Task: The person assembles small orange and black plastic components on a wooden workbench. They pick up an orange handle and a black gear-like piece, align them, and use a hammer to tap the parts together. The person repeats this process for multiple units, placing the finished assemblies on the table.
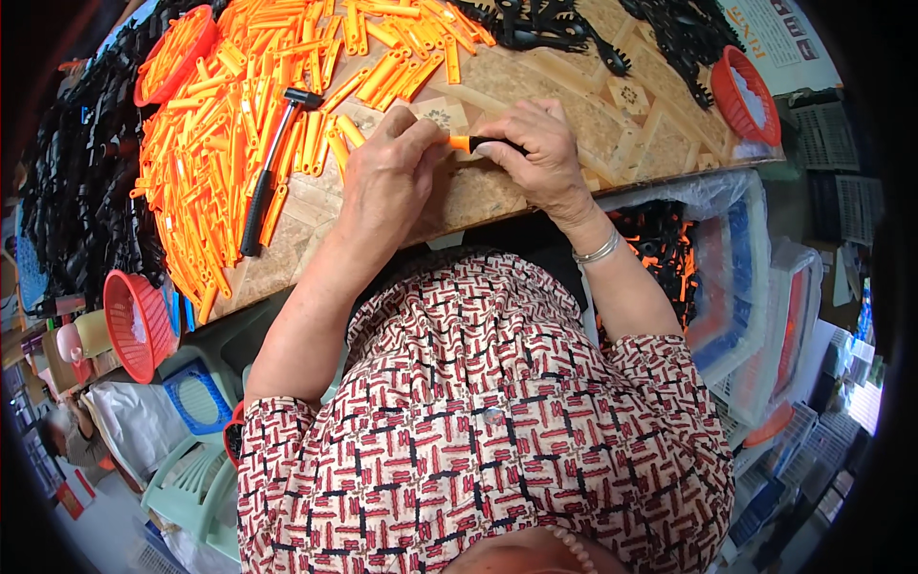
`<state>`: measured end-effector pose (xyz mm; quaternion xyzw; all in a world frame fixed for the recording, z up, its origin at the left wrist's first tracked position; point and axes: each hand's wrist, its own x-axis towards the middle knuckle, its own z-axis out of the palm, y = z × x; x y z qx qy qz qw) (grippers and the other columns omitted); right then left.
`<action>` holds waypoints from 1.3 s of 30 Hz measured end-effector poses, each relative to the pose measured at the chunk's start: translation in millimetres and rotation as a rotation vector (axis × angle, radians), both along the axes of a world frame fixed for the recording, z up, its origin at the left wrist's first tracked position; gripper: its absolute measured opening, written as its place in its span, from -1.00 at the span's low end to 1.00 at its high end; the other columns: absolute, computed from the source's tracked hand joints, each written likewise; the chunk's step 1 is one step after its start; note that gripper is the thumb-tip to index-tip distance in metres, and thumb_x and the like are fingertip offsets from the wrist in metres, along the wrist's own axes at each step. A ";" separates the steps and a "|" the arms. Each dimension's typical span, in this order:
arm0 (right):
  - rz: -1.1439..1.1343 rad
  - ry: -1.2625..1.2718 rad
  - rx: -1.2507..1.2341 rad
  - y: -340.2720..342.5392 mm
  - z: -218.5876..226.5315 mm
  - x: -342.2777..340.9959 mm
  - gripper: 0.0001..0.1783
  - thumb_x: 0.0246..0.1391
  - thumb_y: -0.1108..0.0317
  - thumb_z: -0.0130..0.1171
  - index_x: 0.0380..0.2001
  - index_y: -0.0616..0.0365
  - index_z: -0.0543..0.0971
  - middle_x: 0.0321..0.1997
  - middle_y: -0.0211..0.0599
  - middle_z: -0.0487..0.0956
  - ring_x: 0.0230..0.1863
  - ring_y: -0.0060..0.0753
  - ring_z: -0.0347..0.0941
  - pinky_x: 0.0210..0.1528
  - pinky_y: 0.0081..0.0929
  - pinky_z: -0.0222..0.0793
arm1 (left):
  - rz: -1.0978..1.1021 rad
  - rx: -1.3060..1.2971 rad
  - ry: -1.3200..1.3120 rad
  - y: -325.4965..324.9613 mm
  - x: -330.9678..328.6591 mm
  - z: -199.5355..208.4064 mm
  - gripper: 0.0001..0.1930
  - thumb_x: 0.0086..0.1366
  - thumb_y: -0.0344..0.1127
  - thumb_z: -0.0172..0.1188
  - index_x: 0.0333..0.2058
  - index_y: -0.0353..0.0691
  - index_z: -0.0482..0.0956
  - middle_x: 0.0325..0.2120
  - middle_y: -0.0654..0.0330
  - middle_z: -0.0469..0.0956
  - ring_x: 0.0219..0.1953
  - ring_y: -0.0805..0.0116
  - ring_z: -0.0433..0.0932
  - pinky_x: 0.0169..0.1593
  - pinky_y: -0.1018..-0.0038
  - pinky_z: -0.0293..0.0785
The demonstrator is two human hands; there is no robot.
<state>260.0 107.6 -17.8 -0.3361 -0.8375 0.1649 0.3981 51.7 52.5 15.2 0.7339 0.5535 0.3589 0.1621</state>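
Observation:
At the table's near edge both hands are close together, fingers closed. My left hand [394, 163] pinches an orange plastic handle [459, 143], most of it hidden by the fingers. A slim black plastic piece [495, 143] is gripped in my right hand [535, 153], its end meeting the orange handle between the hands. How far one sits inside the other I cannot tell. Left of my left hand, a hammer [273, 167] with a black grip lies across a big heap of similar orange handles [206, 143]. Black toothed plastic pieces [545, 24] lie at the table's far side.
Red baskets stand at the table's right [744, 96], far left [177, 55] and near left [124, 320]. A dark mass of black parts [86, 182] fills the left side. Below the edge at right, a crate [727, 277] stands beside mixed black and orange pieces [660, 258].

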 end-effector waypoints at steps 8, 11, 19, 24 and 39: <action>-0.130 -0.140 0.040 -2.7 8.7 -1.8 -0.89 -0.03 0.36 0.38 -0.37 0.01 0.71 -0.35 -0.47 0.66 -0.21 -0.39 0.52 0.07 -0.29 0.20 | -0.074 -0.162 -0.095 17.3 -14.7 -9.1 -0.85 0.32 -0.38 0.31 -0.17 -0.27 0.69 -0.33 0.05 0.59 -0.29 0.12 0.64 -0.23 0.32 0.52; -0.227 -0.269 0.102 0.8 17.0 14.7 -0.89 0.00 0.35 0.38 -0.34 0.01 0.73 -0.33 -0.48 0.65 -0.15 -0.39 0.52 0.11 -0.27 0.17 | 0.076 -0.124 -0.060 35.5 -23.4 -3.6 -0.82 0.36 -0.34 0.29 -0.13 -0.26 0.71 -0.30 0.06 0.60 -0.26 0.15 0.65 -0.21 0.32 0.53; -0.285 -0.366 0.146 39.0 16.6 82.9 -0.86 0.07 0.36 0.33 -0.28 0.05 0.73 -0.28 -0.44 0.66 -0.04 -0.33 0.49 0.18 -0.20 0.14 | 0.030 0.009 0.110 86.2 -16.3 -21.6 -0.80 0.29 -0.30 0.34 -0.16 -0.25 0.73 -0.32 0.04 0.61 -0.20 0.00 0.62 -0.12 0.26 0.53; -0.250 -0.240 0.079 41.1 19.5 80.7 -0.87 0.09 0.40 0.28 -0.28 0.12 0.71 -0.32 -0.33 0.65 -0.17 -0.25 0.53 0.03 -0.27 0.27 | -0.003 0.099 -0.008 71.4 -6.4 -0.2 -0.79 0.32 -0.32 0.35 -0.13 -0.26 0.72 -0.33 0.10 0.61 -0.28 0.23 0.60 -0.17 0.37 0.52; 0.048 0.230 -0.740 12.4 29.1 26.8 -0.85 0.19 0.44 0.30 -0.23 0.29 0.74 -0.56 -0.44 0.62 -0.55 -0.72 0.48 -0.49 -0.65 0.38 | -0.183 0.101 -0.080 27.8 3.5 19.8 -0.80 0.20 -0.49 0.39 -0.18 -0.21 0.69 -0.36 0.16 0.61 -0.33 0.26 0.63 -0.29 0.41 0.53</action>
